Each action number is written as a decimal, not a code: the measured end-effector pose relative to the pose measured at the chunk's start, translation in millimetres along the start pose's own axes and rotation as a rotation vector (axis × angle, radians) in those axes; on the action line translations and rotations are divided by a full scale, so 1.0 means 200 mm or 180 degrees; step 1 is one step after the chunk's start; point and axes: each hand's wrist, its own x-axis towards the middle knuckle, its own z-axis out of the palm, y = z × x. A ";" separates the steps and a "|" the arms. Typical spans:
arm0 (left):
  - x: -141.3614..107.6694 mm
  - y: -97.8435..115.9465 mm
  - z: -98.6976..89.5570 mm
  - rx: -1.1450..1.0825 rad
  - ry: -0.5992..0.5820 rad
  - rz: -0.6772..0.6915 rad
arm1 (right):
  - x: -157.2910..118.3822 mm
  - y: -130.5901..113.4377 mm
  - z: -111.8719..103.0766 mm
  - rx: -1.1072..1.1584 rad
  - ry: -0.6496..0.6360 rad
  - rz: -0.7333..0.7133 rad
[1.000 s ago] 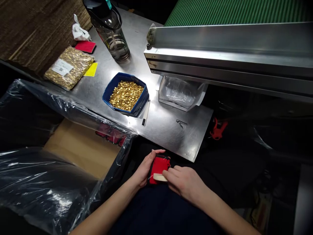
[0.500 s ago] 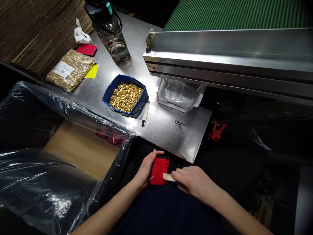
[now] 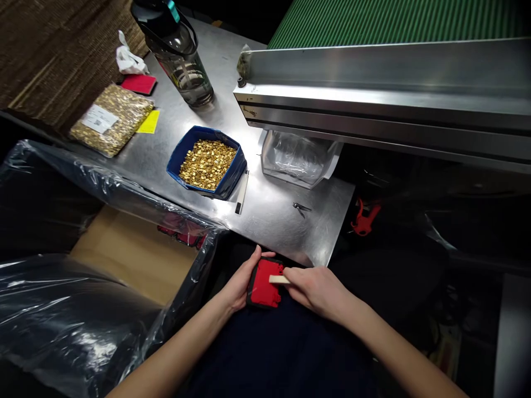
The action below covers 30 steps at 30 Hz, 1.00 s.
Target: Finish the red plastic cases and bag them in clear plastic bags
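Note:
My left hand [image 3: 240, 283] grips a small flat piece [image 3: 264, 286] by its left side; it has a red face with a black edge, and ragged red bits line its right side. In my right hand [image 3: 313, 287] is a pale, flat stick [image 3: 279, 279], with its tip against the red face. The fingers of that hand are closed round the stick's other end, which is hidden. Both hands are low over my dark clothing, just in front of the metal table's edge.
On the metal table [image 3: 282, 221] are a blue bin [image 3: 172, 168] of gold-coloured pieces, a small nipper-like tool [image 3: 299, 208], a clear-lined tray [image 3: 290, 157], a cutter-like stick [image 3: 242, 192], a water bottle [image 3: 186, 72] and a bag [image 3: 110, 119]. A plastic-lined box [image 3: 133, 254] stands left; a green ribbed belt [image 3: 394, 22] lies beyond.
The stick has moved up across the red face, from its lower right to nearer the middle. The red piece has turned a little in my left hand. The whole view has shifted slightly.

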 end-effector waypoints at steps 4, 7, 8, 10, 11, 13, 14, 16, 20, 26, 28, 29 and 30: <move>-0.04 0.00 -0.04 -0.0113 -0.0404 0.0043 | -0.03 0.02 0.00 0.0031 0.0048 0.0162; -0.04 -0.01 -0.06 -0.0169 -0.0498 0.0107 | -0.07 -0.02 0.00 0.0066 -0.0015 0.0142; -0.04 -0.02 -0.06 -0.0189 -0.0504 0.0134 | -0.07 -0.03 0.01 0.0061 -0.0064 0.0083; -0.04 -0.03 -0.06 -0.0220 -0.0472 0.0184 | -0.06 -0.06 0.03 0.0009 -0.0127 -0.0006; -0.03 -0.03 -0.06 -0.0228 -0.0431 0.0202 | -0.05 -0.07 0.04 -0.0027 -0.0122 -0.0008; -0.03 -0.04 -0.05 -0.0231 -0.0313 0.0209 | -0.04 -0.07 0.05 -0.0080 -0.0042 0.0089; -0.03 -0.04 -0.05 -0.0231 -0.0255 0.0194 | -0.03 -0.07 0.05 -0.0087 0.0004 0.0145; -0.02 -0.04 -0.03 -0.0234 -0.0163 0.0166 | -0.03 -0.07 0.06 -0.0078 0.0049 0.0217; -0.02 -0.04 -0.01 -0.0238 -0.0061 0.0134 | -0.04 -0.07 0.06 -0.0021 -0.0008 0.0144; -0.02 -0.03 0.00 -0.0279 -0.0004 0.0092 | -0.02 -0.08 0.05 -0.0057 0.0082 0.0312; -0.02 -0.03 0.01 -0.0272 0.0005 0.0097 | -0.02 -0.08 0.05 -0.0079 0.0027 0.0275; -0.02 -0.03 0.01 -0.0267 0.0002 0.0100 | -0.01 -0.09 0.05 -0.0091 0.0002 0.0244; -0.03 -0.03 0.01 -0.0262 -0.0007 0.0099 | -0.01 -0.09 0.05 -0.0098 -0.0006 0.0223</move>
